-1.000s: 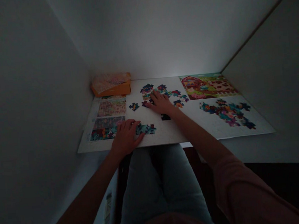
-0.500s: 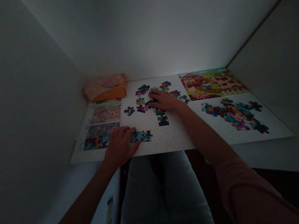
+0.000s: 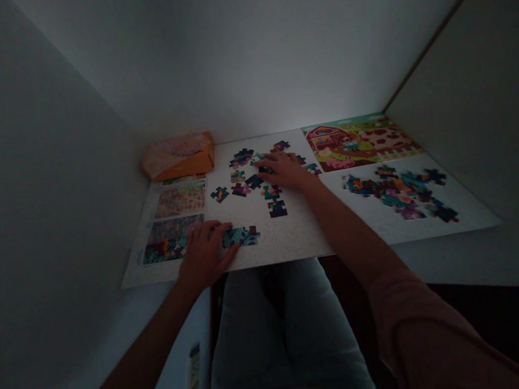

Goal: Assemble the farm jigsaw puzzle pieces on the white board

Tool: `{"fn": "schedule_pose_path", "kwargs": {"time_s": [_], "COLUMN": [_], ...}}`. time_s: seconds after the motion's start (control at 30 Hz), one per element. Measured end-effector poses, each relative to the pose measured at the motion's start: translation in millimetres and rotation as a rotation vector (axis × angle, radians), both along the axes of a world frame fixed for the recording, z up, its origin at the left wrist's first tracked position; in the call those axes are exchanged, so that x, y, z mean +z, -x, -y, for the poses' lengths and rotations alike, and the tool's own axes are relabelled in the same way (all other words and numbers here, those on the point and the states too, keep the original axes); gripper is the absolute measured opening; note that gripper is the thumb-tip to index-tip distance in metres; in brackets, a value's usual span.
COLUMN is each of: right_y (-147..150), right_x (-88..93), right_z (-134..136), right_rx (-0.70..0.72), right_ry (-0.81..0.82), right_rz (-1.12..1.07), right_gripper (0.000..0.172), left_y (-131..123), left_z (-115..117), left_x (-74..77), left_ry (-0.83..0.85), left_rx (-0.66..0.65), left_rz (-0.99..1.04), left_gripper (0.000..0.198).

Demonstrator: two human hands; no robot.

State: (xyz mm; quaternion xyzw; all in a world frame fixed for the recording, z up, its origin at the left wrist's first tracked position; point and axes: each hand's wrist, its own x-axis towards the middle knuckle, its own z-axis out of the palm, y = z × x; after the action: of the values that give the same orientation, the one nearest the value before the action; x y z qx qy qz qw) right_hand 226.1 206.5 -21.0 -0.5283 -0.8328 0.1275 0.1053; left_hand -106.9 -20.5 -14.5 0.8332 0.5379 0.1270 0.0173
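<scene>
My left hand (image 3: 204, 251) lies on the white board (image 3: 291, 240) with its fingers stretched and the thumb apart. Between thumb and forefinger are the ends of a short joined strip of teal puzzle pieces (image 3: 244, 236). Farther up, my right hand (image 3: 283, 169) reaches over a loose group of pieces, its thumb and fingers apart. A dark puzzle piece (image 3: 265, 170) shows in that gap; whether the fingers touch it is hard to see. Around this hand lie a purple piece (image 3: 241, 189), a dark blue piece (image 3: 254, 181) and a teal-and-orange piece (image 3: 219, 194).
An orange box (image 3: 181, 156) stands at the back left. Below it is a printed picture sheet (image 3: 180, 199). At the right, a farm picture (image 3: 364, 141) lies behind a heap of puzzle pieces (image 3: 400, 191). Walls close in the board at the back and sides.
My right hand has shifted slightly, its fingers drawn a little closer together over the pieces. The left hand stays by the strip. The whole view has turned a little.
</scene>
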Motion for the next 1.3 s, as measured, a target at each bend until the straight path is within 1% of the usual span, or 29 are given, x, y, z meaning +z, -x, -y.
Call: {"fn": "schedule_pose_path", "kwargs": {"time_s": [0.2, 0.37, 0.6, 0.7, 0.83, 0.9, 0.93, 1.0, 1.07, 1.17, 1.3], "right_y": [3, 9, 8, 7, 3, -2, -6, -15, -23, -29, -25], "right_x": [-8.9, -12.6, -12.2, -19.0, -30.8, -34.1, -34.8, -34.6, -33.3, -31.0, -28.5], "right_z": [-6, -12, -11, -19, -40, -49, -53, -58, -59, -56, -45], "right_rx": [-0.006, 0.004, 0.033, 0.05, 0.076, 0.031, -0.016, -0.112, -0.165, -0.173, -0.152], "right_ry": [-0.003, -0.009, -0.021, -0.052, -0.013, -0.024, -0.052, -0.128, -0.171, -0.147, -0.129], "right_rz": [-0.013, -0.036, -0.055, -0.208, -0.587, -0.699, -0.713, -0.669, -0.582, -0.452, -0.27], "right_gripper": [0.064, 0.054, 0.054, 0.051, 0.054, 0.053, 0.05, 0.042, 0.036, 0.035, 0.038], "left_y": [1, 1, 4, 4, 1, 0, 0, -1, -1, 0, 0], "left_z": [0, 0, -1, -1, 0, 0, 0, 0, 0, 0, 0], "left_x": [-1.3, -3.1, -8.9, -9.2, -6.6, -5.7, -5.5, -5.2, -5.0, -4.7, -5.1], "left_ry": [0.014, -0.004, -0.045, -0.034, -0.028, -0.03, -0.03, -0.03, -0.03, -0.038, -0.038], "left_rx": [0.005, 0.009, -0.003, 0.009, 0.018, 0.025, 0.027, 0.028, 0.024, 0.02, 0.021], "left_rz": [0.007, 0.025, 0.039, 0.048, 0.076, 0.081, 0.079, 0.076, 0.075, 0.077, 0.08], "left_gripper": [0.049, 0.046, 0.049, 0.05, 0.05, 0.05, 0.05, 0.051, 0.05, 0.05, 0.05]}}
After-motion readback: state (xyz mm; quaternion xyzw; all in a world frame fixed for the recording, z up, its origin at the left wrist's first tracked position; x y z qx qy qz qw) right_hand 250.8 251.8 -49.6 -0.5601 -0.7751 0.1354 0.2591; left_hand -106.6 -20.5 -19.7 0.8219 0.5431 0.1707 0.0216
